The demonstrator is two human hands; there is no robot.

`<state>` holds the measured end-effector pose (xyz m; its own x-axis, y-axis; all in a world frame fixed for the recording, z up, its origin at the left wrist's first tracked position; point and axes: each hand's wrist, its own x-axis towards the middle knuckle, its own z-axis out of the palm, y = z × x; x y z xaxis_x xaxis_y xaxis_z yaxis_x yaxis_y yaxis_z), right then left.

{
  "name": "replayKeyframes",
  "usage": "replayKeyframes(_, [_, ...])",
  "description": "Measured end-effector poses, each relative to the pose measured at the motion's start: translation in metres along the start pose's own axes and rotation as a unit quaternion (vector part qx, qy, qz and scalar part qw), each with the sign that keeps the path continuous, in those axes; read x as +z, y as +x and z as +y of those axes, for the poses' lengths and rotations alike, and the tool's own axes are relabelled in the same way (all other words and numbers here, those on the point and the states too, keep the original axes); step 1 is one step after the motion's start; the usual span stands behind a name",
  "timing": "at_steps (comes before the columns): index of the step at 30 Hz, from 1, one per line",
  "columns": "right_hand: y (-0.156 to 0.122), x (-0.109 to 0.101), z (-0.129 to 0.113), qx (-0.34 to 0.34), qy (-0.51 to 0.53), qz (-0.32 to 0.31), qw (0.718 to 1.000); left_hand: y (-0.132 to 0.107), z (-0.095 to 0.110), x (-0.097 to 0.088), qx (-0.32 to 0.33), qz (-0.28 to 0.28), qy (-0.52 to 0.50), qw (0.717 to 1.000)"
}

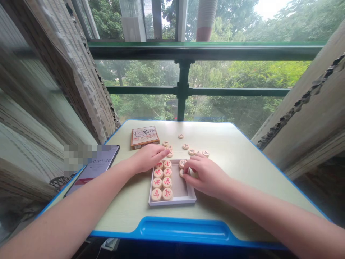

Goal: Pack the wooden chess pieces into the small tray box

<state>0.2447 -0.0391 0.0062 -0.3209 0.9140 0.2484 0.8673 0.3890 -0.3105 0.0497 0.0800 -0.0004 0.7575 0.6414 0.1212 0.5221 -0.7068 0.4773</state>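
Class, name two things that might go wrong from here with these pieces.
The right hand fingers a round wooden disc with red markings inside the shallow white tray; a slip may jostle the packed rows. The left hand lies beside loose discs beyond the tray and might sweep them away.

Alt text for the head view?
Two hands over a shallow tray of round, red-marked pieces on a table: right hand touches a piece in the tray, left hand rests beside loose pieces behind it. Phone and box lie left.
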Motion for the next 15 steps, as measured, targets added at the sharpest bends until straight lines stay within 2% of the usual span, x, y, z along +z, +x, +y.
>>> replayKeyframes(5, [-0.002,-0.004,0.000,-0.020,0.020,0.040,0.999,0.000,-0.002,0.000,0.011,0.018,0.004,1.000])
replayKeyframes(11, [0.000,-0.006,0.018,-0.068,-0.013,0.128,0.989,0.000,-0.004,-0.005,0.052,0.164,-0.009,0.985])
replayKeyframes(15, [0.006,-0.002,0.040,0.001,-0.051,0.127,0.991,0.003,-0.010,-0.002,0.053,0.175,0.008,0.983])
